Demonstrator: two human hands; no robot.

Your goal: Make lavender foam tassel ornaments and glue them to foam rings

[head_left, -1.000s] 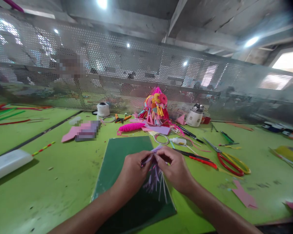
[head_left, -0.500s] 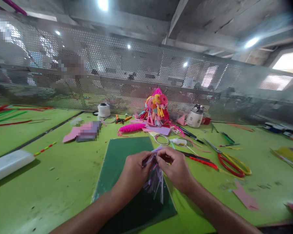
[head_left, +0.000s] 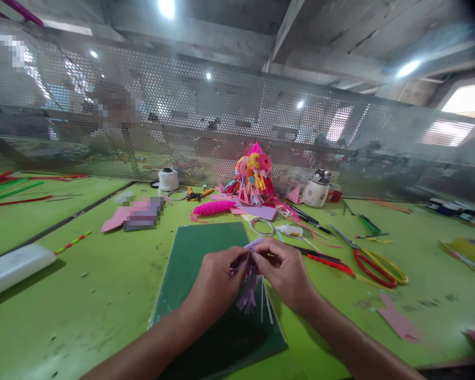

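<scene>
White ceiling lamps (head_left: 167,8) flare hazily; daylight glares upper right. The lime-green counter (head_left: 103,295) carries soft shadows; edges look stretched, the top-right corner black.

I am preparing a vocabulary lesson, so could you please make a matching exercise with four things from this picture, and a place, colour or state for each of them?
Things
1. Fringed paper
2. Board
3. Scissors
4. Wound yarn

Descriptions
A. one red and one yellow handle
B. bright pink, beyond the far edge of the board
C. pinched by the left hand and the right hand
D. dark green, lying flat

Right pairs: 1-C, 2-D, 3-A, 4-B
</scene>
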